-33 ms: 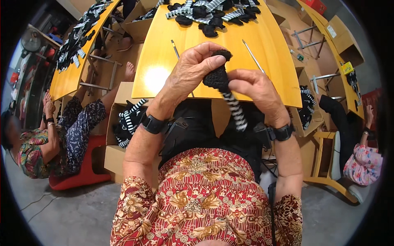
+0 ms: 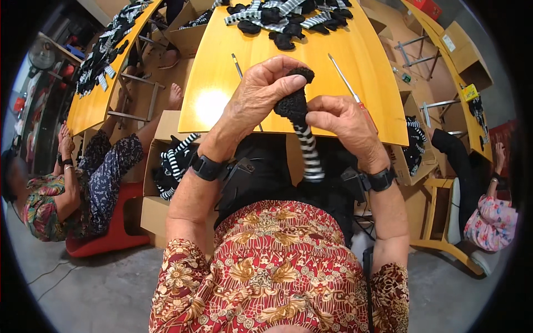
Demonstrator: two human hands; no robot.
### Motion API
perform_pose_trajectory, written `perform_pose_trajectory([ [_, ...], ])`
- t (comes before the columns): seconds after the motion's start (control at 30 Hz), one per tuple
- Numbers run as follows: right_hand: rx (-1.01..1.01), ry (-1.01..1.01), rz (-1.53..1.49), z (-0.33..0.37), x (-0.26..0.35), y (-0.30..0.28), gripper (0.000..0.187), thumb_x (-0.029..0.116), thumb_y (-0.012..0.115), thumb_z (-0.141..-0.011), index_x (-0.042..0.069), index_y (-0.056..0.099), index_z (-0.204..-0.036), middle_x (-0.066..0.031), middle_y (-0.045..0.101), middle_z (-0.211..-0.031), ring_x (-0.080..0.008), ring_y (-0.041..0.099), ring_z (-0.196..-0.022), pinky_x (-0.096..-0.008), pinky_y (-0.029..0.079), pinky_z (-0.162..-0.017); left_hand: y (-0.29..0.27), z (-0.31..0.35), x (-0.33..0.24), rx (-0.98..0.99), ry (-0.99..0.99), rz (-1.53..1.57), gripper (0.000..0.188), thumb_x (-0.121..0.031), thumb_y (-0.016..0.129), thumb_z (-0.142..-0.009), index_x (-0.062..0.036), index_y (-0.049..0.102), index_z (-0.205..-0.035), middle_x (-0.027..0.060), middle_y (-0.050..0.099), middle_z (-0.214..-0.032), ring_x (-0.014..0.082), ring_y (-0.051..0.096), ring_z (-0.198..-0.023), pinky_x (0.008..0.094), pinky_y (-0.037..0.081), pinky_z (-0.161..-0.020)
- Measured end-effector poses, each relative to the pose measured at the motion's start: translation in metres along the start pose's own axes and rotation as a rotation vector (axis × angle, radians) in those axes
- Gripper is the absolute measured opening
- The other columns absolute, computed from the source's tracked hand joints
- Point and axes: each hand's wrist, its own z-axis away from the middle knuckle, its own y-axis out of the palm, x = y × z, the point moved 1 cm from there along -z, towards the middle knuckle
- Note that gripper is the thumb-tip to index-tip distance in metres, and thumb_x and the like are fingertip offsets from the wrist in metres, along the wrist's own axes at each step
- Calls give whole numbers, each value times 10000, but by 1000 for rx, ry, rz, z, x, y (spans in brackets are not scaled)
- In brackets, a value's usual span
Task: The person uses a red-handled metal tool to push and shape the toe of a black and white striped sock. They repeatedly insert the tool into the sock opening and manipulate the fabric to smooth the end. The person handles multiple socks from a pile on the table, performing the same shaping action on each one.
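Note:
A sock with a black end (image 2: 292, 105) and a black-and-white striped leg (image 2: 311, 158) is held over the near edge of the yellow table (image 2: 214, 53). My left hand (image 2: 258, 94) is closed around the black end, with the thumb pressed on top. At the sock's right side, where black meets stripes, my right hand (image 2: 347, 125) pinches with thumb and fingertips. The striped leg hangs down loose. Beyond my right hand lies a screwdriver (image 2: 345, 77), its red handle partly behind the hand. Another thin rod-like tool (image 2: 237, 65) lies left, partly hidden by my left hand.
Several striped and black socks (image 2: 286, 19) are heaped at the table's far end. Cardboard boxes with socks stand left (image 2: 152, 208) and right (image 2: 425, 166) below the table. A person (image 2: 61, 188) sits at the left, another (image 2: 488, 222) at the right, near other tables.
The striped leg of the sock has swung left and hangs straighter. My right hand has shifted slightly left, and more of the screwdriver's red handle shows.

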Motion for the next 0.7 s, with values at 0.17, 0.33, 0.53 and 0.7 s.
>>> perform_pose_trajectory([
  [0.17, -72, -3, -489, -4, -25, 24, 185, 184, 659, -865, 10, 660, -930, 21, 615, -802, -69, 566, -782, -217, 460, -738, -6, 1, 9, -24, -21, -35, 230, -164, 658, -893, -45, 626, -1088, -12, 652, -919, 41, 593, -793, 185, 496, -698],
  [0.33, -46, -28, -409, -3, -37, 28, 137, 137, 666, -854, 34, 625, -933, 32, 602, -826, -40, 536, -760, -201, 446, -714, -4, 4, 7, -72, -83, -43, 312, -268, 614, -926, -44, 614, -1143, -20, 641, -891, 50, 596, -787, 179, 496, -706],
  [0.53, -246, -120, -533, -2, -37, 34, 103, 63, 665, -833, 46, 607, -916, 24, 612, -826, -41, 545, -752, -199, 453, -709, -9, 35, 26, -158, -207, 172, 422, -318, 601, -921, -39, 545, -1232, -16, 616, -924, 47, 576, -780, 210, 502, -700],
  [0.7, -296, -147, -402, -4, -30, 44, 138, 71, 662, -837, 36, 605, -959, 19, 623, -828, -45, 551, -743, -205, 458, -712, 1, 45, 33, -193, -163, 180, 273, -186, 692, -864, -51, 612, -1087, -25, 633, -901, 32, 563, -728, 167, 468, -674],
])
